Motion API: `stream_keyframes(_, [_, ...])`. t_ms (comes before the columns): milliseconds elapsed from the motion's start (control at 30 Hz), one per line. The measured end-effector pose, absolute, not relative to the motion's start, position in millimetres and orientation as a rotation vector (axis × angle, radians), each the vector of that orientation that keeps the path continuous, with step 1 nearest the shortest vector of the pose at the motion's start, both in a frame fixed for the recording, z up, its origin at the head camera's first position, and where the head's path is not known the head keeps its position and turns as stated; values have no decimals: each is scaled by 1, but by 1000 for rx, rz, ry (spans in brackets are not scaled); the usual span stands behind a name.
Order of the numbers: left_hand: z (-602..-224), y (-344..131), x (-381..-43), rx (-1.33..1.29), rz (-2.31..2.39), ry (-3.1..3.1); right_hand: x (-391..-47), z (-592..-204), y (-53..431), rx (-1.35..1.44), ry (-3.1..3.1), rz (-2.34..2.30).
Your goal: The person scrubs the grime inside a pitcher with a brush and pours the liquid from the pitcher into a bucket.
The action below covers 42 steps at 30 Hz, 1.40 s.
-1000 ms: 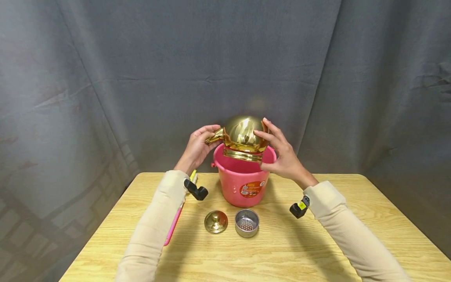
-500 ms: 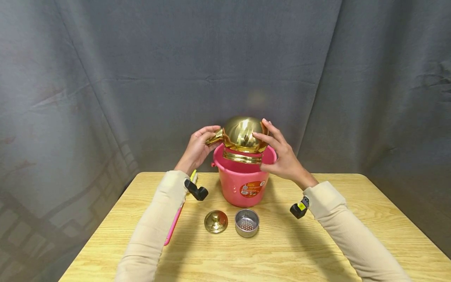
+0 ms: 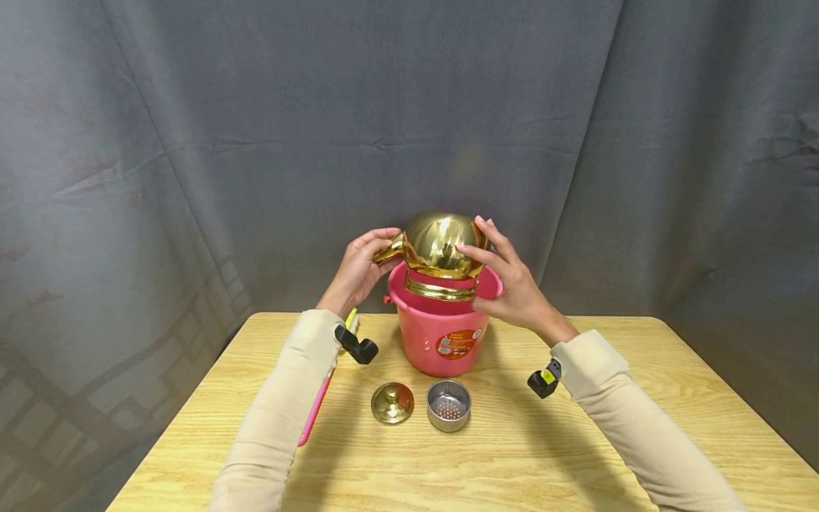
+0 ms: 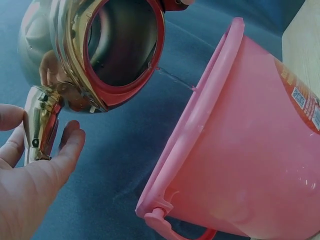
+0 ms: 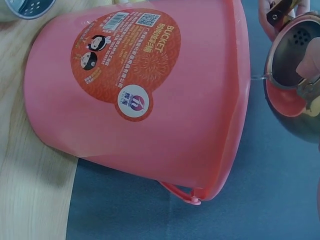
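Note:
A shiny gold teapot [image 3: 441, 242] is held tipped over, its round base up and its mouth facing down, above the pink bucket [image 3: 416, 341]. My left hand [image 3: 355, 270] pinches the teapot's spout [image 4: 37, 120] between thumb and fingers. On the other side, my right hand [image 3: 515, 288] grips the body, fingers spread over the curve and thumb at the mouth's rim. In the left wrist view a thin stream of water [image 4: 175, 78] runs from the teapot's lip to the bucket. Small holes show inside the pot in the right wrist view.
In front of the bucket, a gold lid [image 3: 392, 403] and a metal strainer cup [image 3: 448, 426] lie on the wooden table [image 3: 512, 455]. A pink-handled brush [image 3: 313, 412] lies at the left, partly behind my sleeve. A grey curtain [image 3: 384, 107] hangs behind.
The teapot has tipped slightly further and its mouth has sunk a little toward the bucket. Both hands keep their hold, the right fingers shifting down slightly with it.

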State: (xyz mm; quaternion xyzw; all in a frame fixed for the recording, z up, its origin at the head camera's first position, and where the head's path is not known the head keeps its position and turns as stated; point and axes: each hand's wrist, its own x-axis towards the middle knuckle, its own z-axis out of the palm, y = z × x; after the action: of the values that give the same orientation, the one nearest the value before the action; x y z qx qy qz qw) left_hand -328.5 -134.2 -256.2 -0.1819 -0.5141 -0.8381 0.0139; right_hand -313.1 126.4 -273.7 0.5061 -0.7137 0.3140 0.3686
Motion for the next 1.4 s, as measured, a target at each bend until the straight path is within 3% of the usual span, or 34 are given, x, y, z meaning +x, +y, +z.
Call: stream_keyframes(1400, [-258, -138, -334, -625, -2673, -1528, -313, -261, 123, 1461, -1661, 499])
